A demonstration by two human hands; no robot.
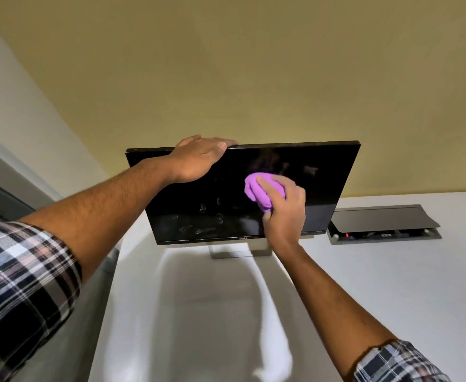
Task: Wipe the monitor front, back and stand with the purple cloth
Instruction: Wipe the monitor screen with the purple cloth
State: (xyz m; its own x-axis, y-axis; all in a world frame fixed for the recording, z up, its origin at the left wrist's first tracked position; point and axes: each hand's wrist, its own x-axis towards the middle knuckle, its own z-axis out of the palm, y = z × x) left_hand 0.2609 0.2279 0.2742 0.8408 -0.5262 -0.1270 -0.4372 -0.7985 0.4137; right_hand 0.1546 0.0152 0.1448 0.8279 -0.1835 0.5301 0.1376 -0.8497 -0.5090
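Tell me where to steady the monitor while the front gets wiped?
Hold the monitor by its top edge from above, left of centre, as the left hand does now: the thin panel stands on a narrow stand, and the right hand presses the purple cloth against the screen.

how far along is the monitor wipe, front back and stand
Early. In hand: the right hand presses the bunched purple cloth against the middle of the monitor front, while the left hand steadies its top edge. Fingerprint smudges still mark the lower left of the screen, so the front is unfinished. The stand shows no contact now; the back is hidden from view.
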